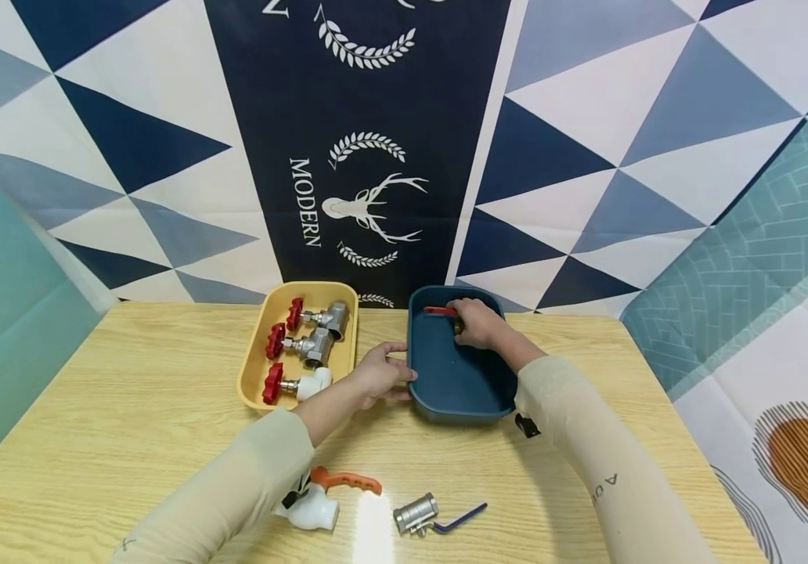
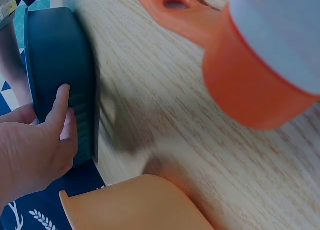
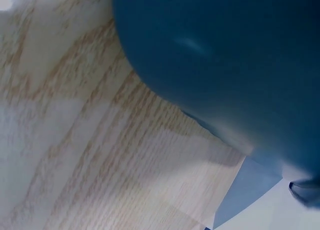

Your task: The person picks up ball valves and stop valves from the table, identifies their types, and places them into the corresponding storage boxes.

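My right hand reaches into the far part of the blue bin and grips a small valve with a red lever. Most of the valve's brass-coloured body is hidden by the fingers. At the bin's left side, my left hand pinches the wall. In the left wrist view its thumb meets the rim, while the index finger lies along the outer wall. The right wrist view is mostly filled by the bin's outside; the right hand does not show there.
Left of the blue bin stands a yellow bin with three red-wheeled valves. Nearer me lie a white valve with an orange handle and a metal ball valve with a blue lever. A patterned cloth backs the table.
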